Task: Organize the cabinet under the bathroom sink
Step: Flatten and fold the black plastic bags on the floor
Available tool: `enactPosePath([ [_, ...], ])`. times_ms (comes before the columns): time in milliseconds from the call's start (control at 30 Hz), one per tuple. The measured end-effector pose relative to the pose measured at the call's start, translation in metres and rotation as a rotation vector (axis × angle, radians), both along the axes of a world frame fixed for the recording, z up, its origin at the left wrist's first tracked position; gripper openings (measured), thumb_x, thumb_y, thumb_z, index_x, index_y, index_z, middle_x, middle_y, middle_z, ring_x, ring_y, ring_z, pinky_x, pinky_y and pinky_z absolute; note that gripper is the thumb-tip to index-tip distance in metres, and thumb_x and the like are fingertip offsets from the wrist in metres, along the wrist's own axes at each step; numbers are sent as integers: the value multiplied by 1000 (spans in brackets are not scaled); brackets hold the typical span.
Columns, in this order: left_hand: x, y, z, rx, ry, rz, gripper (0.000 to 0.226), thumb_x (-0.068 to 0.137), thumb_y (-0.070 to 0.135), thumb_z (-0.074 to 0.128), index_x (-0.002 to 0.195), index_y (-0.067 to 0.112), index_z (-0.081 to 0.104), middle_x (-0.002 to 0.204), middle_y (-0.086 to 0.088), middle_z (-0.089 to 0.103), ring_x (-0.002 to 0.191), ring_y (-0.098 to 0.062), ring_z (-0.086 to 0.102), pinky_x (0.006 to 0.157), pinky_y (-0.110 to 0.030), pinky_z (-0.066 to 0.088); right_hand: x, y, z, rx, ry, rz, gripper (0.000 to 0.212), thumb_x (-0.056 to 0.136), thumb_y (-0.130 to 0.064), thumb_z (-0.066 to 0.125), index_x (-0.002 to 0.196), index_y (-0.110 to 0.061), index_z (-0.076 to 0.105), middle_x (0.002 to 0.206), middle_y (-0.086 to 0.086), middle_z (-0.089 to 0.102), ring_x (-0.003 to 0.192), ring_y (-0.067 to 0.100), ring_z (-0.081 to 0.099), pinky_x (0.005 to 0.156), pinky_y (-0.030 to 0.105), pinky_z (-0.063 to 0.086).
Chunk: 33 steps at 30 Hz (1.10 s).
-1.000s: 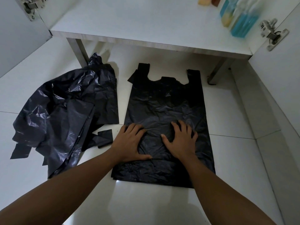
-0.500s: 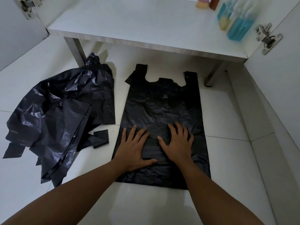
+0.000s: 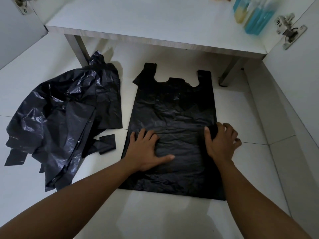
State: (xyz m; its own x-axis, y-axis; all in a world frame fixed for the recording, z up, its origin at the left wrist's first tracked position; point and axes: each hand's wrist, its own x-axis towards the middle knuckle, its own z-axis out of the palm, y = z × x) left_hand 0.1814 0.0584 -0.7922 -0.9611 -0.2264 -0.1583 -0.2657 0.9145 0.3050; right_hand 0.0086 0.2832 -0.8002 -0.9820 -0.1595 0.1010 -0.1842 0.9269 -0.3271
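Note:
A black plastic carrier bag lies spread flat on the white tiled floor, handles pointing toward the cabinet. My left hand presses flat on its left side with straight fingers. My right hand is at the bag's right edge, with thumb and curled fingers pinching a fold of the plastic. To the left lies a crumpled heap of more black plastic bags.
The white cabinet floor stands just beyond the bag on short legs. Blue and yellow bottles stand at its back right. Open cabinet doors with metal hinges flank both sides. A white wall runs along the right.
My right hand slid from the bag's middle to its right edge and pinched the plastic. My left hand moved slightly left and stays pressed flat.

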Motion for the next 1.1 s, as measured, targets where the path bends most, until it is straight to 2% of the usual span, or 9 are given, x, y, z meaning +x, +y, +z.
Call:
enactPosePath([
  [100, -27, -6, 19, 4, -37, 71, 100, 71, 100, 12, 121, 27, 58, 138, 2, 48, 135, -28, 37, 117, -65, 10, -7, -31, 11, -31, 80, 84, 53, 94, -57, 46, 135, -24, 49, 140, 6, 42, 128, 27, 33, 105, 50, 24],
  [200, -54, -19, 15, -74, 148, 121, 85, 82, 90, 21, 120, 24, 58, 132, -1, 52, 131, -27, 41, 119, -62, 12, -18, -62, 16, -63, 85, 146, 50, 94, -52, 49, 135, -24, 50, 139, 6, 44, 127, 27, 35, 103, 47, 25],
  [367, -99, -38, -5, -102, 160, 114, 87, 87, 82, 26, 145, 20, 43, 158, -6, 34, 150, -32, 17, 120, -63, 1, -46, -103, 16, -3, 37, 252, 45, 96, -46, 46, 135, -24, 50, 140, 6, 45, 128, 28, 35, 103, 49, 25],
  [500, -109, -46, -28, -113, 144, 84, 89, 85, 85, 28, 146, 22, 40, 157, -5, 35, 149, -32, 21, 119, -64, 7, -86, -144, 26, 41, 7, 351, 41, 99, -37, 44, 137, -23, 50, 141, 5, 46, 130, 28, 35, 102, 49, 25],
  [633, -107, -47, -40, -128, 199, 104, 86, 85, 85, 31, 147, 25, 37, 156, -1, 33, 149, -29, 20, 122, -60, 5, -131, -181, 36, 173, -109, 468, 56, 98, -23, 47, 152, -23, 32, 155, 5, 33, 140, 31, 24, 108, 57, 19],
  [733, -108, -46, -40, -136, 217, 117, 86, 85, 85, 31, 146, 26, 38, 155, 0, 33, 150, -28, 19, 122, -59, 6, -150, -195, 41, 254, -184, 495, 63, 93, -17, 52, 152, -23, 30, 148, 12, 43, 142, 35, 23, 112, 62, 9],
  [900, -106, -44, -40, -122, 214, 125, 87, 84, 86, 31, 147, 26, 37, 156, 1, 32, 150, -27, 17, 122, -58, 5, -159, -196, 48, 264, -247, 512, 30, 87, -19, 66, 117, -21, 64, 128, 13, 54, 136, 33, 31, 113, 58, 11],
  [967, -106, -42, -40, -124, 214, 119, 86, 85, 85, 32, 147, 26, 36, 156, 2, 32, 150, -27, 16, 122, -58, 5, -165, -193, 53, 162, -262, 542, 13, 82, -24, 70, 92, -23, 62, 113, 9, 56, 125, 31, 41, 108, 53, 19],
  [1100, -112, -49, -40, -111, 208, 127, 86, 85, 85, 32, 147, 26, 35, 157, 1, 30, 152, -27, 13, 122, -59, 3, -192, -198, 63, 41, -356, 635, 23, 78, -21, 69, 68, -22, 49, 83, 3, 56, 90, 27, 57, 95, 44, 37],
])
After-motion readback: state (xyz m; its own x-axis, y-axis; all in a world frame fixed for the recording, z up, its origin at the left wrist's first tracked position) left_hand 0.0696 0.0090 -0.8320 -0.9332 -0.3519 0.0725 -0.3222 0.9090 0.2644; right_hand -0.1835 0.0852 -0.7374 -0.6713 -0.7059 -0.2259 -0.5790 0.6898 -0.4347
